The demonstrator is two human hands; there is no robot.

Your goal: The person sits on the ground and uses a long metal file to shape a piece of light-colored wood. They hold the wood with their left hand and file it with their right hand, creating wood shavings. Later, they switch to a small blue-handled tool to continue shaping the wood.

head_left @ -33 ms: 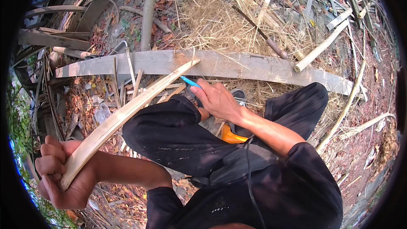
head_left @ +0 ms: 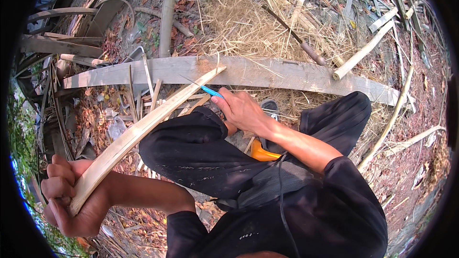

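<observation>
My left hand [head_left: 79, 196], at the lower left, is closed round the near end of a long pale wooden strip [head_left: 138, 131]. The strip slants away to the upper right past my bent knee, and its far end lies over a grey plank [head_left: 267, 72]. Near that far end, my right hand [head_left: 243, 110] grips a small knife [head_left: 210, 91] by its light blue handle. Its thin blade points left across the strip; I cannot tell whether it touches. A curl of shaving stands up by the strip's tip.
Beyond the plank lies a heap of straw-like shavings [head_left: 239, 24]. A long blade with a brown handle [head_left: 313, 55] rests on it. A round pole [head_left: 366, 50] leans on the plank at the right. A yellow-orange object [head_left: 262, 153] lies between my legs. Wood pieces [head_left: 62, 45] pile up at the left.
The knife has shifted slightly, and its thin blade now shows across the strip. Both hands and the strip are otherwise almost where they were.
</observation>
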